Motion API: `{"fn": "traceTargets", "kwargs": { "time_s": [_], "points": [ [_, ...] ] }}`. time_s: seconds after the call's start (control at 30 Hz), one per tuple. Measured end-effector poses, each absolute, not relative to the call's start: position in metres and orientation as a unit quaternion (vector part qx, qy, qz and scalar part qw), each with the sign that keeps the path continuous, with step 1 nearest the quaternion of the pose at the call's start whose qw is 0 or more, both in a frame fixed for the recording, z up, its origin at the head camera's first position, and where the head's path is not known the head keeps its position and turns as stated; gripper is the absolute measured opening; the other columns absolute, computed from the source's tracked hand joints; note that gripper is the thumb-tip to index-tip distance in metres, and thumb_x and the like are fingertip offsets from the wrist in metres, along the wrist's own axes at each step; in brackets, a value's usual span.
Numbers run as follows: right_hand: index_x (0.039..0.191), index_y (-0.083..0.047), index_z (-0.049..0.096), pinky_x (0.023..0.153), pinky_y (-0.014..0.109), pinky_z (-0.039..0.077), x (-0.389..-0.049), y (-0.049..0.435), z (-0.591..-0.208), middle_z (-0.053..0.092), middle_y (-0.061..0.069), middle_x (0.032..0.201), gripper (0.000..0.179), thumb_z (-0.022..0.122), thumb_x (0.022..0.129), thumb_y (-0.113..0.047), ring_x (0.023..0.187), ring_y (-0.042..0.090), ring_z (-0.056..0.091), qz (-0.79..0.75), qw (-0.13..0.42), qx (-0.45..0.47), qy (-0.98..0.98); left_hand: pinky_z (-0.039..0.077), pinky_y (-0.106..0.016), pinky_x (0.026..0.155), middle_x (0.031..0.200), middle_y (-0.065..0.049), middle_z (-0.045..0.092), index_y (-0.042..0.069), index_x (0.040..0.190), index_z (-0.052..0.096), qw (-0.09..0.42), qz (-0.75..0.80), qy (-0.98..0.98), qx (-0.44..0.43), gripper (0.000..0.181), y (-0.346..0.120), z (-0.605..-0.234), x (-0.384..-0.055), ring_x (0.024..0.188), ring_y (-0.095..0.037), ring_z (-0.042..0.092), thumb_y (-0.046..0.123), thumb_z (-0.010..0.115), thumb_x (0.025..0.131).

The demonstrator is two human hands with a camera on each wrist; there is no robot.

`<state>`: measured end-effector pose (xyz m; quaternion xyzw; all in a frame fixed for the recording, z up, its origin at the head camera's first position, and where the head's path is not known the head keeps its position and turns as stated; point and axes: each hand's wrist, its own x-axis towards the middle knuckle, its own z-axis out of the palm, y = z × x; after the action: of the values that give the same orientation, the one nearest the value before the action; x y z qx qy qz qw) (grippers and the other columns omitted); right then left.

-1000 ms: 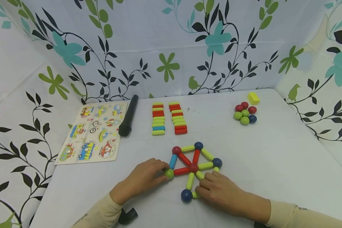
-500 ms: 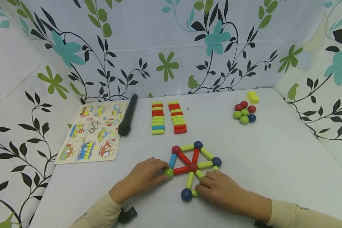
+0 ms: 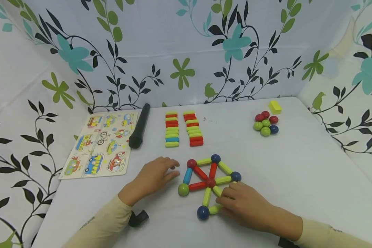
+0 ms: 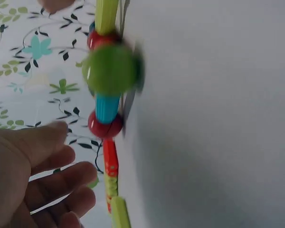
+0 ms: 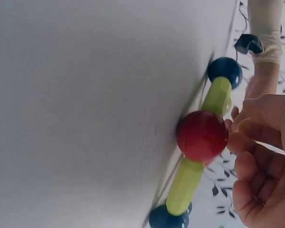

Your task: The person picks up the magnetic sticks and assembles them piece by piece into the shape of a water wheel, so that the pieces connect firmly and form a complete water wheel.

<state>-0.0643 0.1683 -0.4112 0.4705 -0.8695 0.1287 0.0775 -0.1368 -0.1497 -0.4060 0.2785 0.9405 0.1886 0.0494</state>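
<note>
A flat wheel of magnetic sticks and balls lies on the white table, with spokes meeting at a red centre ball (image 3: 210,182). My left hand (image 3: 155,175) hovers to its left, fingers spread and holding nothing, apart from the green ball (image 3: 183,189) and the blue stick (image 3: 187,175). Over the wheel's lower right corner is my right hand (image 3: 248,206), hiding that corner in the head view. The right wrist view shows a red ball (image 5: 202,137) there, joined to yellow-green sticks, with my loosely bent fingertips (image 5: 237,142) right at its side.
Two columns of sticks (image 3: 172,129) lie beyond the wheel. Loose balls (image 3: 266,123) and a yellow block (image 3: 275,107) are at the back right. A black microphone (image 3: 140,127) lies beside a wooden vehicle puzzle (image 3: 102,144) at the left.
My left hand has let go of the green ball and moved up and left. The right hand has shifted slightly right, showing more of the lower stick. The wheel stays in place.
</note>
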Motion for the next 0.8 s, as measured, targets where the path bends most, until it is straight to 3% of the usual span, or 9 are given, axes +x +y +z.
{"fn": "traceTargets", "kwargs": {
  "time_s": [0.13, 0.27, 0.5, 0.8],
  "points": [
    [0.106, -0.023, 0.077, 0.067, 0.017, 0.045, -0.061, 0.177, -0.411, 0.063, -0.015, 0.087, 0.03, 0.088, 0.078, -0.026, 0.077, 0.003, 0.05, 0.144, 0.098, 0.448, -0.877, 0.058, -0.036, 0.085, 0.107, 0.0, 0.073, 0.015, 0.122, 0.071, 0.007, 0.144, 0.951, 0.272, 0.034, -0.139, -0.398, -0.164, 0.1, -0.018, 0.066, 0.024, 0.08, 0.09],
    [0.102, -0.024, 0.076, 0.065, 0.016, 0.042, -0.059, 0.185, -0.412, 0.062, -0.017, 0.085, 0.027, 0.087, 0.078, -0.025, 0.075, 0.001, 0.048, 0.153, 0.117, 0.431, -0.882, 0.059, -0.035, 0.08, 0.107, -0.002, 0.072, 0.014, 0.123, 0.071, -0.002, 0.09, 0.953, 0.29, 0.035, -0.114, -0.397, -0.191, 0.097, -0.019, 0.066, 0.024, 0.08, 0.09],
    [0.101, -0.025, 0.075, 0.065, 0.015, 0.043, -0.053, 0.195, -0.411, 0.06, -0.02, 0.084, 0.025, 0.087, 0.079, -0.025, 0.073, -0.003, 0.045, 0.171, 0.11, 0.398, -0.895, 0.058, -0.029, 0.081, 0.103, -0.002, 0.069, 0.014, 0.118, 0.071, 0.02, 0.019, 0.953, 0.301, 0.027, -0.075, -0.407, -0.23, 0.093, -0.018, 0.062, 0.026, 0.075, 0.094],
    [0.101, -0.024, 0.076, 0.064, 0.014, 0.043, -0.047, 0.203, -0.415, 0.061, -0.021, 0.083, 0.027, 0.088, 0.076, -0.022, 0.073, -0.003, 0.046, 0.189, 0.117, 0.381, -0.897, 0.059, -0.029, 0.078, 0.099, -0.002, 0.068, 0.016, 0.123, 0.072, 0.056, -0.026, 0.952, 0.301, 0.035, -0.056, -0.406, -0.243, 0.09, -0.017, 0.062, 0.028, 0.078, 0.091]
  ]
}}
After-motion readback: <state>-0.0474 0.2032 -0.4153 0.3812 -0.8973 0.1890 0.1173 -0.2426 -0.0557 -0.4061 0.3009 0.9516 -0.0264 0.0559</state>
